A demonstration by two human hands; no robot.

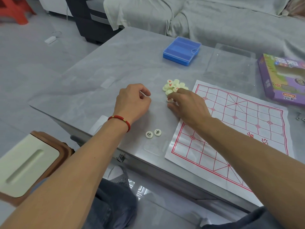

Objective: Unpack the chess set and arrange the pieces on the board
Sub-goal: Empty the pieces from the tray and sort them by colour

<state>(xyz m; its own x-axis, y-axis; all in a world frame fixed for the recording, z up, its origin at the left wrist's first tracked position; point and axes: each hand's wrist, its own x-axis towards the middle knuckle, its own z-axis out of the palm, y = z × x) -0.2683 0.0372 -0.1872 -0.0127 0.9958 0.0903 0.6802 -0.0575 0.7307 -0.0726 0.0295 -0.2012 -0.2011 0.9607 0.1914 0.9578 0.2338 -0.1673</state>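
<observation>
A white paper board with red grid lines lies on the right of the grey table. A pile of cream round pieces sits just left of the board's far corner. Two black-lettered pieces lie side by side near the table's front edge. My right hand is at the near side of the pile, its fingertips pinching a piece with red lettering. My left hand, with a red bracelet at the wrist, rests left of the pile with fingers curled; something pale shows inside them, unclear.
A blue plastic box stands at the table's back. A clear lid lies right of it. A purple game box is at the far right. A grey-covered sofa is behind, and a stool stands at lower left.
</observation>
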